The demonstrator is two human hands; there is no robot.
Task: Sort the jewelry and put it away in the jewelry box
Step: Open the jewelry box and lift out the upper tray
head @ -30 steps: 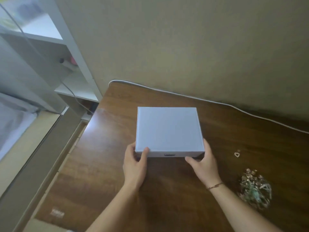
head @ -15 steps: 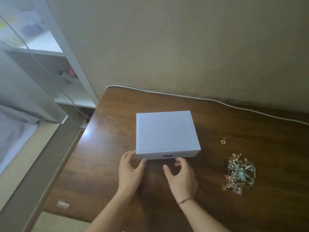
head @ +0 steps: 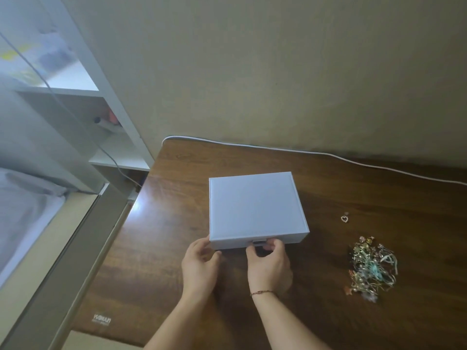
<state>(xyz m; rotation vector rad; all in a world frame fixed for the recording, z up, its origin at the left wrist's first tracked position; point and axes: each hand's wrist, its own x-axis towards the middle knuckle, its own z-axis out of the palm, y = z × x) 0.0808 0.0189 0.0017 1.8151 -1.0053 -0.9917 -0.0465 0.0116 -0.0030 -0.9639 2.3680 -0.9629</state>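
Note:
A closed white jewelry box (head: 255, 208) lies flat on the dark wooden table (head: 164, 248). My left hand (head: 199, 266) holds its near left corner, thumb against the front face. At the middle of that front face, the thumb and fingers of my right hand (head: 269, 266) pinch the small metal clasp (head: 259, 243). A tangled pile of jewelry (head: 370, 267) with gold, teal and pink pieces lies to the right of the box. A small heart-shaped pendant (head: 344, 219) lies alone farther back.
A white cable (head: 328, 154) runs along the table's back edge by the beige wall. A white shelf unit (head: 83, 102) stands to the left, with a bed (head: 20, 210) beyond it. The table's left edge drops off near the box.
My right hand left the box's right corner, crossed to the middle of the front and took hold of the clasp. The left hand stayed at the left corner. The view shifted.

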